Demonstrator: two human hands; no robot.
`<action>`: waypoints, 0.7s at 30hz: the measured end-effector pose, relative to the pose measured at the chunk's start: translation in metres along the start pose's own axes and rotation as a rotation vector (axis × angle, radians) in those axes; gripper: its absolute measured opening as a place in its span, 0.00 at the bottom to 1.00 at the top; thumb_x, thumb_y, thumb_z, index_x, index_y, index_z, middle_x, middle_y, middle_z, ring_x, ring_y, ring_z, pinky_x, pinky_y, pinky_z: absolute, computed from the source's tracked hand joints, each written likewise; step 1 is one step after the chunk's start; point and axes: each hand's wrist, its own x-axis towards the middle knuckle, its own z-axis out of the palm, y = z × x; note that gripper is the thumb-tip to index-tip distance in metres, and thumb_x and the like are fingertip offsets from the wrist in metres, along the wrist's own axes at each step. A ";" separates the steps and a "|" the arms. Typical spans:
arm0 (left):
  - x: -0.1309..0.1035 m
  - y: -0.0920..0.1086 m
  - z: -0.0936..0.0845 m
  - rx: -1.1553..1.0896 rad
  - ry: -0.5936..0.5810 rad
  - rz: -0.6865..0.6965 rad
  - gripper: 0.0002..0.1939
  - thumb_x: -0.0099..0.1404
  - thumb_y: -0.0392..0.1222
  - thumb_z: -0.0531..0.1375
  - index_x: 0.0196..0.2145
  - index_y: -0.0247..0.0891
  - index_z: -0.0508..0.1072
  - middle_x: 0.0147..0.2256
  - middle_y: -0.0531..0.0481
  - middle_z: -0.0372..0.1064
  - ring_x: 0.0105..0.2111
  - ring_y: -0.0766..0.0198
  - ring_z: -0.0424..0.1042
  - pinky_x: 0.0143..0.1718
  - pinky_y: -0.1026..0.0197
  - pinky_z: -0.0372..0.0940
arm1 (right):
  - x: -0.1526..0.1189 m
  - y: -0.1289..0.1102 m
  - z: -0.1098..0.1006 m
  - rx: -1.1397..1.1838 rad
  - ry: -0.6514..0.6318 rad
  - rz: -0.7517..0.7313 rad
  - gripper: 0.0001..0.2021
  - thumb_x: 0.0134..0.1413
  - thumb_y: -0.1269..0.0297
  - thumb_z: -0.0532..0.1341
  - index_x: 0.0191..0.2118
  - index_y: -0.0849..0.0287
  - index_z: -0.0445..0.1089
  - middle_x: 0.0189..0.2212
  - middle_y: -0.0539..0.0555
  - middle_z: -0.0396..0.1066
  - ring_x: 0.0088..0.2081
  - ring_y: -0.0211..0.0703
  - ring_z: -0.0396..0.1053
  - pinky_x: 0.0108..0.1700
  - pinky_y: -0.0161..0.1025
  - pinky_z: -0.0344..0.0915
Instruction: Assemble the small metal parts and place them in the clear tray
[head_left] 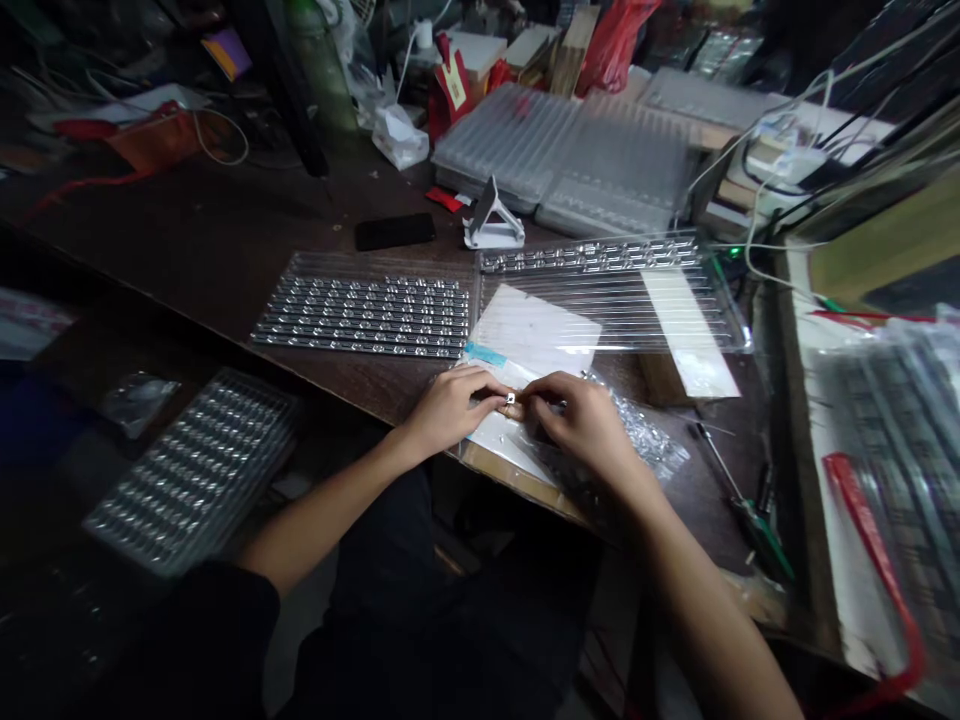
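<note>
My left hand (455, 407) pinches a small shiny metal part (511, 398) between thumb and forefinger, over a white board (536, 335) at the table's front edge. Close on its right side, my right hand (576, 418) has thumb and fingers pressed together; anything between them is too small to name. A clear bag of small metal pieces (652, 435) lies beside and partly behind my right hand. Behind my left hand stands a ribbed tray filled with rows of metal parts (367, 318). A second clear tray (622, 310) holds such parts along its far side.
A black phone (395, 232) and a white stand (493, 220) are behind the trays. Stacked clear trays (510, 140) stand farther back. A green-handled screwdriver (761, 530) lies at the right. More filled trays (195, 470) are stacked low at the left.
</note>
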 end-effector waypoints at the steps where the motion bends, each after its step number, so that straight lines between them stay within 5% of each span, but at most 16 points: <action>1: 0.000 0.000 0.000 0.006 0.003 0.002 0.03 0.64 0.33 0.63 0.35 0.37 0.78 0.35 0.48 0.78 0.38 0.60 0.75 0.42 0.59 0.67 | 0.000 0.001 0.001 -0.004 -0.003 -0.004 0.11 0.51 0.74 0.58 0.36 0.58 0.77 0.33 0.53 0.78 0.33 0.42 0.74 0.39 0.35 0.67; 9: -0.001 -0.001 0.004 -0.006 0.009 0.015 0.04 0.63 0.32 0.64 0.35 0.38 0.78 0.35 0.50 0.78 0.37 0.61 0.76 0.41 0.61 0.68 | -0.002 -0.002 0.007 -0.192 -0.023 -0.030 0.10 0.57 0.73 0.57 0.39 0.60 0.76 0.36 0.57 0.76 0.34 0.44 0.72 0.37 0.37 0.65; 15: -0.008 0.000 -0.003 0.051 0.176 -0.078 0.02 0.65 0.35 0.63 0.36 0.39 0.76 0.36 0.49 0.78 0.38 0.60 0.75 0.41 0.60 0.67 | 0.000 -0.004 0.013 -0.158 -0.057 -0.082 0.11 0.59 0.73 0.56 0.41 0.58 0.75 0.37 0.56 0.76 0.37 0.44 0.73 0.41 0.37 0.67; 21: -0.018 -0.003 -0.006 0.235 0.033 -0.063 0.06 0.65 0.38 0.63 0.40 0.41 0.75 0.41 0.49 0.77 0.42 0.56 0.73 0.44 0.55 0.66 | -0.002 -0.014 0.019 -0.373 -0.124 -0.217 0.10 0.66 0.68 0.55 0.43 0.61 0.75 0.39 0.58 0.74 0.40 0.46 0.70 0.42 0.39 0.65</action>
